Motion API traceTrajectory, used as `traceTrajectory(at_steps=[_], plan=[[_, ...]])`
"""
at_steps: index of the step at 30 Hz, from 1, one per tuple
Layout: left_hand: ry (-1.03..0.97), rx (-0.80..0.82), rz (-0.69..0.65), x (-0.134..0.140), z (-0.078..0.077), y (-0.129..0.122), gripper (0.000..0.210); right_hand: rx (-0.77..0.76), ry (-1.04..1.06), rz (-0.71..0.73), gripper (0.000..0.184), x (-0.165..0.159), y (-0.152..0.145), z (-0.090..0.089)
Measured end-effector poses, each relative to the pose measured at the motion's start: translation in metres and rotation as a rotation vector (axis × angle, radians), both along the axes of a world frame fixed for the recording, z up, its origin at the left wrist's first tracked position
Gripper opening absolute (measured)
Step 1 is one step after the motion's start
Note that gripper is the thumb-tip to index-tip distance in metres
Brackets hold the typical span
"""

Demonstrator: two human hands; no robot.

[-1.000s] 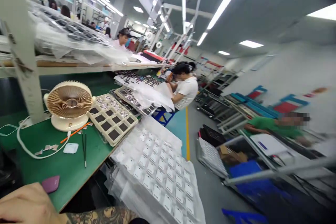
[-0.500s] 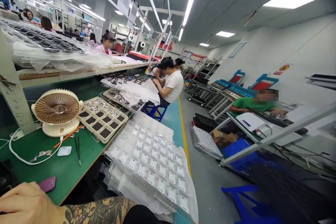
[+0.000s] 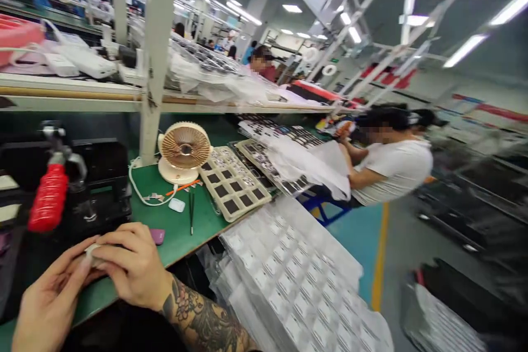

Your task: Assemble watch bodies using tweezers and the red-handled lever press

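My left hand [image 3: 51,294] and my right hand [image 3: 134,267] meet at the edge of the green bench. Between their fingertips both pinch a small white piece [image 3: 91,249], mostly covered by the fingers. A purple object [image 3: 157,236] lies just beyond my right hand. Farther along the bench are a flat white rounded part [image 3: 177,205] and dark tweezers [image 3: 191,214]. Behind my hands stands a black fixture with a red-handled clamp [image 3: 48,198].
A cream fan [image 3: 185,148] with a white cable stands beside a compartment tray [image 3: 231,215] of dark pads and small parts. Stacked clear trays [image 3: 305,280] of white parts sit to my right. A co-worker in a white shirt [image 3: 394,165] sits beyond; a shelf post [image 3: 154,60] rises behind.
My view has swung left, bringing the clamp fixture and both hands into sight. Earlier only one hand showed at the lower left; now both hold the small white piece.
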State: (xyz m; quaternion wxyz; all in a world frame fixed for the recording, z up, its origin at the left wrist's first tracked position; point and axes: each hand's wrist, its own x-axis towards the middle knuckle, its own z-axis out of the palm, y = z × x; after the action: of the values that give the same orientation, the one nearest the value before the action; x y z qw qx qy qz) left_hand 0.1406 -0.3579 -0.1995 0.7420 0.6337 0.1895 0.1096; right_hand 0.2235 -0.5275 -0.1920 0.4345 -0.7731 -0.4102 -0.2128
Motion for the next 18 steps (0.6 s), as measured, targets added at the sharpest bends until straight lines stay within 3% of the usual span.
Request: traceTrajectory(at_steps=[2,5,9,18], plan=[[-0.024,-0.062,0.023,0.004,0.001,-0.001,0.055,0.159,0.01,0.088,0.032,-0.002,-0.004,0.011],[-0.121,-0.024,-0.001,0.003,0.015,-0.009,0.055,0.275,0.192,0.115,0.041,-0.004,-0.009,0.024],[-0.245,0.055,-0.069,0.005,0.034,-0.019,0.035,0.235,0.392,0.126,0.019,0.003,-0.012,0.024],[-0.309,0.165,-0.008,0.004,0.033,-0.018,0.019,0.245,0.35,0.212,0.017,0.005,-0.017,0.027]])
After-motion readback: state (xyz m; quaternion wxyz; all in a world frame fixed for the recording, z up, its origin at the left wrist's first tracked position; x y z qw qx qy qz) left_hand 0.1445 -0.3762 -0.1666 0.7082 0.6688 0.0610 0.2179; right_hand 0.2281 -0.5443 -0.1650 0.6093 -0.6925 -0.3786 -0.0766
